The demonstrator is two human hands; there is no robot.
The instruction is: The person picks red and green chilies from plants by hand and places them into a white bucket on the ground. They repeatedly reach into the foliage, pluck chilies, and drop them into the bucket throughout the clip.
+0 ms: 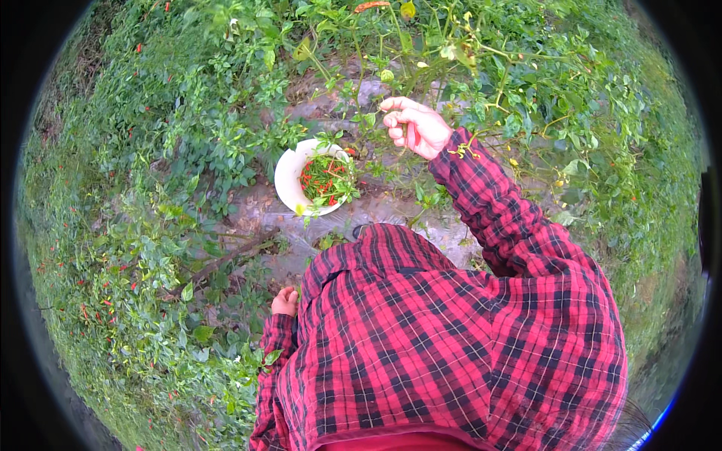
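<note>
My right hand (416, 127) reaches up among the stems of a chili pepper plant (451, 62), its fingers bent at a thin stem; whether they grip it cannot be told. Low at my left side, my left hand (285, 301) rests near my body with its fingers curled, and its palm is hidden. Between the plants, left of my right hand, stands a white plastic bucket (289, 180) with a chipped rim. Red and green chili peppers (321, 180) fill part of it, and leafy twigs overhang its right side.
Plastic mulch sheet (361, 211) with soil on it covers the ground. A brown branch (225, 262) lies to the left. Dense chili plants (130, 315) with red fruit crowd the left side, and more foliage (620, 141) stands on the right. A red dried chili (371, 7) hangs at the top.
</note>
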